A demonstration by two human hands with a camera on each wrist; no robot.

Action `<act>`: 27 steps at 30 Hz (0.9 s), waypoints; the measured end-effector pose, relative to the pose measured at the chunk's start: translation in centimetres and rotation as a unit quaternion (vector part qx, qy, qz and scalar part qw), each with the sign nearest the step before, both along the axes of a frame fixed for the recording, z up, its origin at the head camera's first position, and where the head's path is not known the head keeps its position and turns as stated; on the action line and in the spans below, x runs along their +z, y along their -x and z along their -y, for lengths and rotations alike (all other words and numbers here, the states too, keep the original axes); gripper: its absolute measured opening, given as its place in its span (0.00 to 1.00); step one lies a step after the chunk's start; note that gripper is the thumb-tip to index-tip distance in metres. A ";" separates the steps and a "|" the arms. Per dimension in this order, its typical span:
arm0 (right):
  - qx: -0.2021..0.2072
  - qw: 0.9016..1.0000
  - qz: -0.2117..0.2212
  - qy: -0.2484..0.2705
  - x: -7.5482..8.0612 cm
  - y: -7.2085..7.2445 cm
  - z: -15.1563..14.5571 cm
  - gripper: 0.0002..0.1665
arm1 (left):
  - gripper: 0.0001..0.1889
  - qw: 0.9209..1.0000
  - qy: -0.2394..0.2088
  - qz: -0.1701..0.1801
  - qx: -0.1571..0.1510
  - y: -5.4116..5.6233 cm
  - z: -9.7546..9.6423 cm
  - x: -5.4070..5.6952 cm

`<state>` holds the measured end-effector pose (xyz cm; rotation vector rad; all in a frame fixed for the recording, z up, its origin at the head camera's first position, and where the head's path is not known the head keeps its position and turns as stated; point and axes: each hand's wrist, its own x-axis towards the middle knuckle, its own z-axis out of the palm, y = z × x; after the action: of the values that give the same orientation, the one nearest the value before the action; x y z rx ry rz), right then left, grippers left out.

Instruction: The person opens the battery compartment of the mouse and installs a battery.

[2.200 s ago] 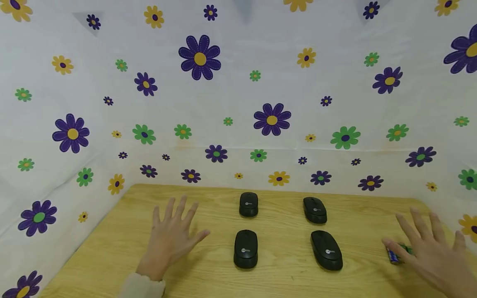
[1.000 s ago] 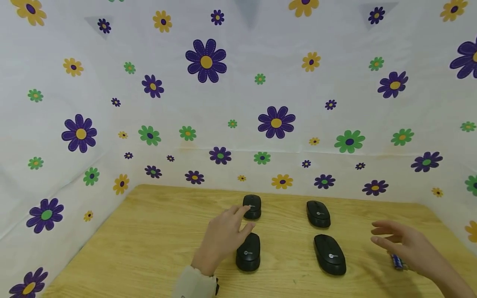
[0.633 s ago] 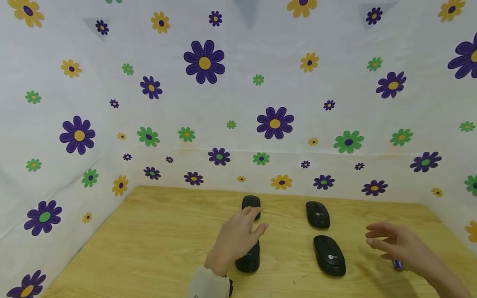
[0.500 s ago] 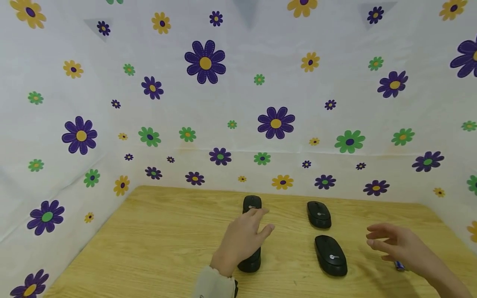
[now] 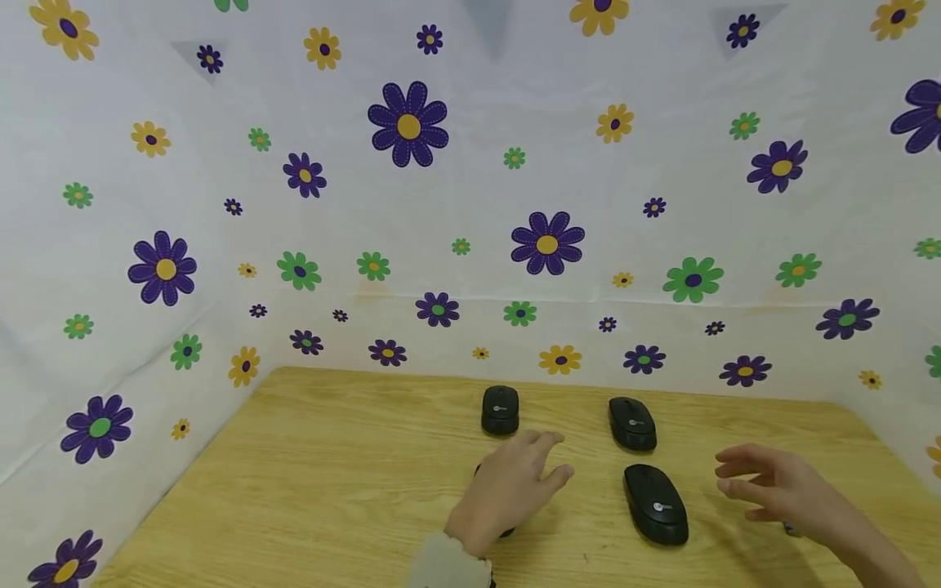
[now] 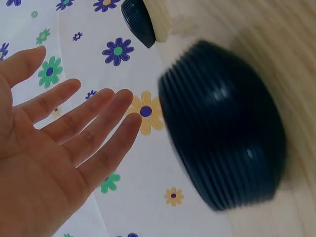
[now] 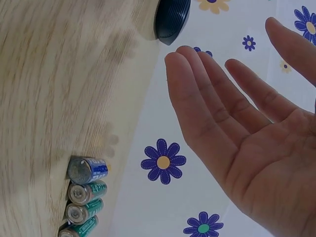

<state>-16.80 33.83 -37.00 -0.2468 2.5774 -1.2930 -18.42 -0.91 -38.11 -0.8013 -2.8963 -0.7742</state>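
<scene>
Hovering with the left hand, the nearer, gripping nothing, over the half-hidden mouse well in from the far edge of the surface; poising the empty right hand toward the right edge.

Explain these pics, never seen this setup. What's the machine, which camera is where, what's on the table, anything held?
There is no machine: these are a person's bare hands. The wide picture comes from a camera worn on the head, looking forward and down. The other two come from cameras on the wrists, each showing its own hand close up.

On the wooden table sit four black computer mice; one is mostly hidden behind the left hand. The right-wrist view shows four batteries side by side, one blue and three green; in the head view the right hand hides nearly all of them. A white sheet with printed flowers surrounds the back and sides.

Nothing is held: both hands have relaxed fingers.
</scene>
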 end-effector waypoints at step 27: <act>-0.015 0.997 0.067 0.046 -1.4 0.8 0.8 0.35 | 0.22 0.965 -0.177 0.192 -0.034 1.0 -3.8 -1.3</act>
<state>-17.62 33.03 -38.37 -0.1339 2.4223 -1.3898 -19.37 2.87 -39.37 -0.7826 -2.9062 -1.5576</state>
